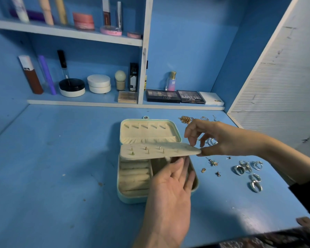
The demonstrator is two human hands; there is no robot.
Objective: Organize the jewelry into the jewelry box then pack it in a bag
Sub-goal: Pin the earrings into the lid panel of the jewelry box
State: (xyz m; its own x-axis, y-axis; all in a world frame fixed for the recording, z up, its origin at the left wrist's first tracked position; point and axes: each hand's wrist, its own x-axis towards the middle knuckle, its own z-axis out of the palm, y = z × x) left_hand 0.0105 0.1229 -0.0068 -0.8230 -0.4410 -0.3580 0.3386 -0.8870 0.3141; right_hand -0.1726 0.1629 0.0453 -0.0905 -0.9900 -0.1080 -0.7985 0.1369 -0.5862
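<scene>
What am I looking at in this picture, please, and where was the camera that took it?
There is no machine here: a person works with bare hands, and the single picture comes from a camera worn on their head, looking down. An open mint-green jewelry box with cream lining sits on the blue table. The right hand pinches the corner of the box's cream padded earring panel, which carries several studs; the left hand, fingers straight, reaches beneath it. To the right of the box lie loose silver rings, small earrings and gold chains. Cosmetics stand on the shelves behind. No bag is in view.
</scene>
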